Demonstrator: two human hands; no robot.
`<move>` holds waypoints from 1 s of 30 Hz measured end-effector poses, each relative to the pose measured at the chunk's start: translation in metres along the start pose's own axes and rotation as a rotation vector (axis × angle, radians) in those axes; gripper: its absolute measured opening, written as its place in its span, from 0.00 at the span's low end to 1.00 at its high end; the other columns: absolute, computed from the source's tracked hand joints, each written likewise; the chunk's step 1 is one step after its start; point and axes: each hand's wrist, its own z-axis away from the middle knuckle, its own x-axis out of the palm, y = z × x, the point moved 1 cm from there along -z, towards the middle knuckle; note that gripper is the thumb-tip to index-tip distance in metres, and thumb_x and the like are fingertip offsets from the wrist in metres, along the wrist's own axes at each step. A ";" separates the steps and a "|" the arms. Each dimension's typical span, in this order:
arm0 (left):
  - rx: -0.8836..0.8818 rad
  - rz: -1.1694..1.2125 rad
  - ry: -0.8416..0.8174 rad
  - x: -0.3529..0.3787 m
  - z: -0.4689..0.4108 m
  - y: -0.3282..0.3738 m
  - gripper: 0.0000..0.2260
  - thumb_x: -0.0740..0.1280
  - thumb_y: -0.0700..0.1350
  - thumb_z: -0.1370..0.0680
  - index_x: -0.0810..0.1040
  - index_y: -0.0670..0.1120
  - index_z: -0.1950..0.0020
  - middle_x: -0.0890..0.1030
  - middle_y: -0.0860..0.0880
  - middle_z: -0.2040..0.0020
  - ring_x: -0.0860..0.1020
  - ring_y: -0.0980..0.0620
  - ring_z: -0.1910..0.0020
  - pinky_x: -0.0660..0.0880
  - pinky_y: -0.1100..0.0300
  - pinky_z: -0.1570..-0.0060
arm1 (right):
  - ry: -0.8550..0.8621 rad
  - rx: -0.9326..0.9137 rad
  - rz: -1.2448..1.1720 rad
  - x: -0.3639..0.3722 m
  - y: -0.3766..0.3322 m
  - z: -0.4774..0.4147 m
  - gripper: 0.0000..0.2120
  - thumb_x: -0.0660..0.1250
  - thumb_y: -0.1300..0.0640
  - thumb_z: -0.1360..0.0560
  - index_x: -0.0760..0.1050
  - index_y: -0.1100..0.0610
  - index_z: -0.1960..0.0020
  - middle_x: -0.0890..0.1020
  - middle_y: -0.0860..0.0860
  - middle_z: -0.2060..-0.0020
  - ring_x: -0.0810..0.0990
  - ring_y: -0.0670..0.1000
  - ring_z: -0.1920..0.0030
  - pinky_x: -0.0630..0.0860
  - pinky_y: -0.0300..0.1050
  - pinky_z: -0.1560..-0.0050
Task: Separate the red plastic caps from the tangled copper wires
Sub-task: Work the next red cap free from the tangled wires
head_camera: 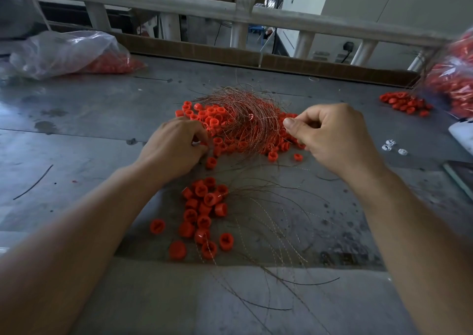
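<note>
A tangle of thin copper wires (245, 119) lies over a heap of red plastic caps (212, 119) in the middle of the grey table (76, 143). My left hand (174, 148) rests at the heap's left edge, fingers curled on a red cap. My right hand (330, 135) is at the tangle's right side, thumb and fingers pinched on wire strands. Nearer to me sits a second group of red caps (202, 214), free of the tangle. Loose copper wires (276, 227) fan out to its right.
A clear plastic bag with red caps (74, 53) lies at the far left. Another bag of red caps (453, 79) stands at the far right, with a small pile of caps (404, 103) beside it. A few white parts (391, 146) lie right. A railing (230, 12) borders the far edge.
</note>
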 end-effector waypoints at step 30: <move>0.202 0.347 0.062 -0.028 0.029 0.036 0.13 0.73 0.43 0.31 0.75 0.61 0.60 0.77 0.62 0.61 0.76 0.68 0.61 0.70 0.78 0.58 | 0.214 -0.281 -0.103 0.002 -0.008 0.003 0.06 0.68 0.65 0.28 0.81 0.59 0.52 0.75 0.42 0.60 0.74 0.36 0.61 0.67 0.22 0.57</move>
